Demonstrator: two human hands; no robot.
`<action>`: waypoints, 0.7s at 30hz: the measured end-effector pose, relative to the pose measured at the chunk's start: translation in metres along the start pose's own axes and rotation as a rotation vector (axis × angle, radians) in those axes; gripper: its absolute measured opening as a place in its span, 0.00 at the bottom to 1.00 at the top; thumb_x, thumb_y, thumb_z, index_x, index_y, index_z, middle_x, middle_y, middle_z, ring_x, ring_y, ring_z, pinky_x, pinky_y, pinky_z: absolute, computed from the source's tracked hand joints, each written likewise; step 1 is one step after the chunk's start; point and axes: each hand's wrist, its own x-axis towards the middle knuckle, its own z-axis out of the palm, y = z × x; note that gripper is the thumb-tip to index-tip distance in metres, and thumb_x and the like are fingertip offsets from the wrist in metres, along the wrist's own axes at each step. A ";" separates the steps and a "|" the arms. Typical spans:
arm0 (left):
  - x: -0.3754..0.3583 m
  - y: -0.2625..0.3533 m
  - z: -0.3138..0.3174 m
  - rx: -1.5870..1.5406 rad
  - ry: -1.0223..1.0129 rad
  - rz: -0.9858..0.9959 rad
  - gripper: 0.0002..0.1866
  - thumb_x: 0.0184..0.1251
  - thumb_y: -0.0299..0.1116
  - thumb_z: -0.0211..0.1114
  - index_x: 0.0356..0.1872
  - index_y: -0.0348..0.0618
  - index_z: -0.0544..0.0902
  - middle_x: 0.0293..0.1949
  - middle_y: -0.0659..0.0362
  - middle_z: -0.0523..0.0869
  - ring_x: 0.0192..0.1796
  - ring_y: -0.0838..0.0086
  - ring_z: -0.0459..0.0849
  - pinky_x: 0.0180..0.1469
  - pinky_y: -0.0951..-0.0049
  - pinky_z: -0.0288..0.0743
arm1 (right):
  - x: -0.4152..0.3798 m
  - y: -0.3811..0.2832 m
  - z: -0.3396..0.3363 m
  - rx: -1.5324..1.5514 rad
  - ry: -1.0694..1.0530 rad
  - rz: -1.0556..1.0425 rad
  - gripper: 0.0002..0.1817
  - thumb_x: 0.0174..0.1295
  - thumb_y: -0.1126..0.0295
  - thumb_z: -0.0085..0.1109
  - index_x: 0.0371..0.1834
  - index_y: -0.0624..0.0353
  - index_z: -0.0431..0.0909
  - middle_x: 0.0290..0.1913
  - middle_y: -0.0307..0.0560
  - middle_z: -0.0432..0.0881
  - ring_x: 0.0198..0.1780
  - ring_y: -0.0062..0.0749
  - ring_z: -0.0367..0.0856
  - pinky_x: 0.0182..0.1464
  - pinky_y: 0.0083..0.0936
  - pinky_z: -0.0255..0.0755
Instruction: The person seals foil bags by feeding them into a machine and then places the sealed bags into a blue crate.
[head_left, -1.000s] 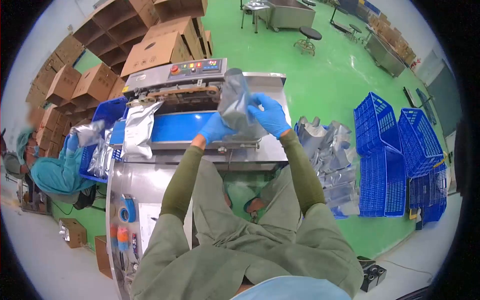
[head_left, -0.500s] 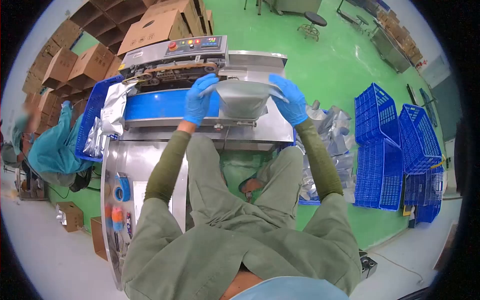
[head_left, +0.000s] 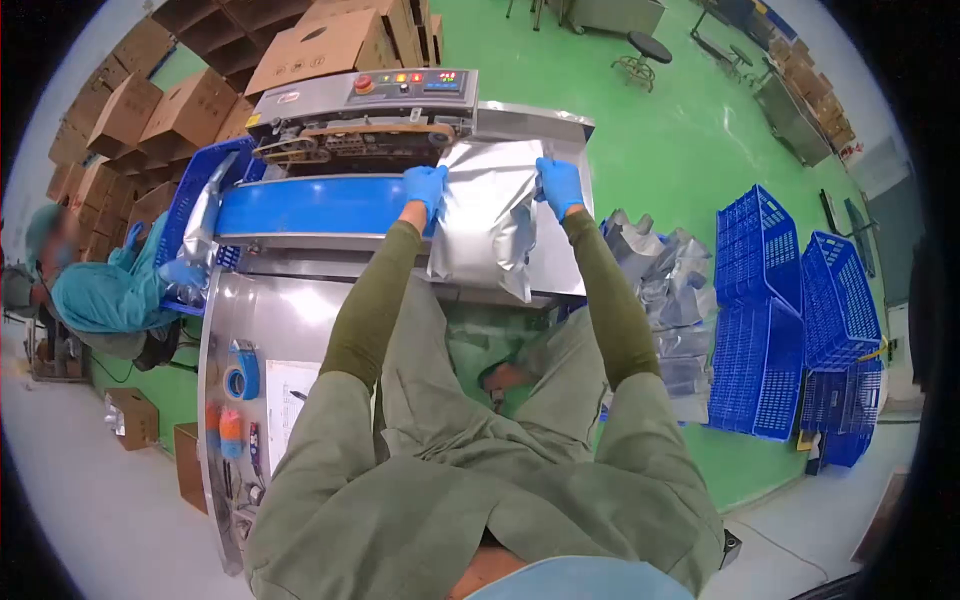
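Observation:
A silver foil bag (head_left: 485,215) lies between my hands at the right end of the band sealer (head_left: 375,92), its top edge by the machine's belts. My left hand (head_left: 427,190), blue-gloved, pinches the bag's upper left edge beside the blue conveyor belt (head_left: 310,207). On the opposite edge, my right hand (head_left: 559,184) grips the upper right corner with closed fingers. The filled lower part of the bag hangs toward my lap over the steel table's front edge. Sealer lights and a digital display are lit.
At left, a co-worker's gloved hand (head_left: 182,272) touches another foil bag (head_left: 203,215) over a blue basket (head_left: 228,256). Foil bags (head_left: 680,290) are piled at my right, near stacked blue crates (head_left: 755,360). Blue tape (head_left: 242,372) and paper (head_left: 290,395) lie on the table.
The bag, earlier held up and tilted between both hands, now lies flatter with its foil face showing. The bag at the conveyor's left end has shifted into the basket, where a co-worker's hand now reaches.

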 end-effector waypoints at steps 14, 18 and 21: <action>0.060 -0.056 -0.099 0.587 0.016 0.065 0.20 0.63 0.45 0.59 0.31 0.34 0.86 0.29 0.45 0.86 0.30 0.60 0.84 0.37 0.57 0.74 | 0.082 0.018 0.054 -0.889 -0.185 -0.635 0.16 0.65 0.60 0.46 0.31 0.57 0.81 0.31 0.56 0.82 0.34 0.49 0.82 0.37 0.41 0.75; -0.006 0.139 -0.200 0.718 0.235 0.400 0.17 0.67 0.42 0.58 0.44 0.38 0.83 0.38 0.51 0.85 0.37 0.66 0.83 0.40 0.68 0.75 | -0.006 -0.125 -0.065 -0.213 0.087 -0.736 0.16 0.68 0.58 0.45 0.40 0.57 0.80 0.37 0.54 0.82 0.34 0.42 0.81 0.41 0.38 0.75; -0.070 0.254 -0.245 0.506 0.317 0.710 0.20 0.66 0.45 0.57 0.46 0.36 0.81 0.41 0.50 0.82 0.41 0.65 0.80 0.44 0.66 0.72 | -0.078 -0.190 -0.132 -0.524 0.251 -0.896 0.15 0.67 0.59 0.46 0.41 0.57 0.79 0.38 0.54 0.82 0.35 0.42 0.81 0.42 0.38 0.75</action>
